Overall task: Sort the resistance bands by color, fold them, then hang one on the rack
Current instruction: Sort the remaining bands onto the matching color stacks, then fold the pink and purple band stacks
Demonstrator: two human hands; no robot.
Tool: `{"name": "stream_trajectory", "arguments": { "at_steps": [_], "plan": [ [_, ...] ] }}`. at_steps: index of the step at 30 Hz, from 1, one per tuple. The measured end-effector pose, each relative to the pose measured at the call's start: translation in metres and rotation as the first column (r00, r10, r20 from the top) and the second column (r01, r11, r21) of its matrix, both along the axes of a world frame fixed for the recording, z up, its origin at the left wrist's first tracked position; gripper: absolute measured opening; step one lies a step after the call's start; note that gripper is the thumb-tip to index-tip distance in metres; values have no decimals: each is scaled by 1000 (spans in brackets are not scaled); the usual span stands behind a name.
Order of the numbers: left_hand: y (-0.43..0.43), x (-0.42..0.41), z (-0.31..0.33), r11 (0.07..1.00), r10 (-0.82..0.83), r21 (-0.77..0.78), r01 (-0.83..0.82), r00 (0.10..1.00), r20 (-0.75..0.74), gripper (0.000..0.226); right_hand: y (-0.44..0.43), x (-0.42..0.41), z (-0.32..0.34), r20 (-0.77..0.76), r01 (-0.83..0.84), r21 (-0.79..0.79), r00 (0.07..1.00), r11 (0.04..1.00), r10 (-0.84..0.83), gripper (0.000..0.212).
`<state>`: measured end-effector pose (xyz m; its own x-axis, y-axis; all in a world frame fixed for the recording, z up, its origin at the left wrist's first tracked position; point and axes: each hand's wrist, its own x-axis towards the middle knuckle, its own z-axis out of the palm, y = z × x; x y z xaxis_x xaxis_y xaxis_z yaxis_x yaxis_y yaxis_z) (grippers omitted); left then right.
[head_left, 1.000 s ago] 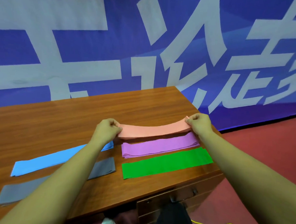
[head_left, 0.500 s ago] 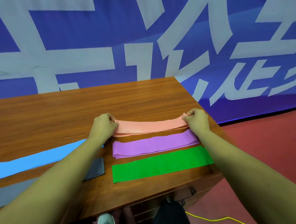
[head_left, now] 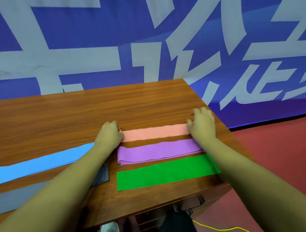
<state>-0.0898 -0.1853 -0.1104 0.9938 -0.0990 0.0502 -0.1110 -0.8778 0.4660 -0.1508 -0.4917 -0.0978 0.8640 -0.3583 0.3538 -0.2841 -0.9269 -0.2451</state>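
A: Pink band (head_left: 155,132) flat on tabletop (head_left: 79,113), farthest of three parallel strips; purple band (head_left: 158,151) just nearer, green band (head_left: 166,171) nearest.

B: Left hand (head_left: 109,136) curled at pink band's left end, grip together on that end. Right hand (head_left: 203,124) spread over right end, grip apart, palm down.

A: Blue band (head_left: 38,163) lying left, running under left forearm; grey band (head_left: 102,174) nearer, mostly hidden by same forearm.

B: No rack visible.
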Motion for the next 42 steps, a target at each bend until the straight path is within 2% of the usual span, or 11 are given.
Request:
{"name": "stream_trajectory", "arguments": {
  "at_steps": [3, 6, 11, 17, 22, 25, 27, 30, 33, 39, 42],
  "plan": [
    [-2, 3, 0, 1000, 15, 25, -14, 1000, -14, 20, 39, -1, 11, -33, -381, 96, 922, 920, 385, 27],
    [-4, 7, 1, 998, 36, 48, -33, 997, -66, 23, 74, -4, 5, -99, -565, 179, 804, 805, 586, 28],
    [-9, 17, 8, 983, 0, 178, 35, 981, -195, 18, 90, -6, -8, -164, -588, 177, 773, 789, 613, 29],
    [-8, 25, 6, 956, -6, 279, 86, 961, -276, 39, 89, -9, -17, -195, -582, 206, 763, 787, 616, 28],
    [-8, 16, 19, 998, -70, -21, 67, 985, -156, 9, 91, -9, -16, -205, -543, 261, 777, 798, 595, 28],
    [-12, 10, 33, 968, -68, -250, 30, 987, -143, 11, 96, -4, -6, -28, -454, 453, 853, 767, 522, 22],
    [-20, 5, 40, 917, -85, -398, 20, 985, -147, 11, 103, 2, 5, 97, -326, 745, 916, 582, 389, 18],
    [-37, -3, 48, 823, -169, -565, 55, 974, -151, 10, 114, 7, 25, 86, -131, 982, 952, 137, 295, 25],
    [-49, -6, 50, 705, -323, -704, 86, 922, -211, 11, 110, 10, 35, 81, -78, 997, 959, -21, 271, 37],
    [-55, -5, 46, 723, -374, -673, 154, 907, -194, 28, 96, 12, 29, 10, -31, 995, 975, 93, 224, 5],
    [-53, -4, 36, 708, -366, -678, 197, 924, -113, 25, 93, 15, 32, -4, -11, 996, 988, 93, 157, 6]
  ]
}}
